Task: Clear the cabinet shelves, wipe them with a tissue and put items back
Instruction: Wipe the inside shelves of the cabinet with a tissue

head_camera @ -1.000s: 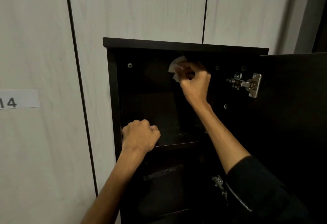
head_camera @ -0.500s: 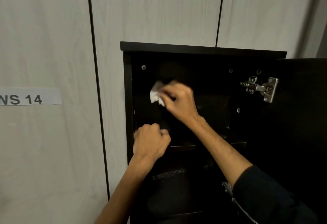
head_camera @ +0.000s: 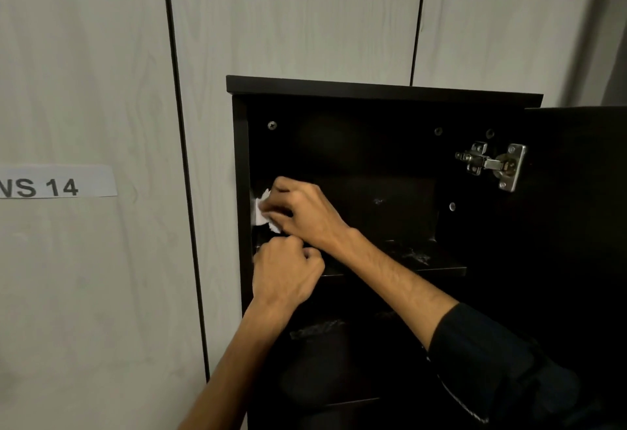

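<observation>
Head view: the tissue (head_camera: 262,211), pinched in the right hand (head_camera: 303,209), has been swept from the cabinet (head_camera: 383,87) ceiling down to its left wall; wiping is judged midway. Left hand (head_camera: 286,275) is fisted at the shelf (head_camera: 441,271) edge; whether it holds anything cannot be told.

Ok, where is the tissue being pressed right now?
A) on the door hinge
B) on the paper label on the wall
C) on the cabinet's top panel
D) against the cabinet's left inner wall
D: the right hand holds the white tissue against the left inner wall of the cabinet, just above the shelf.
</observation>
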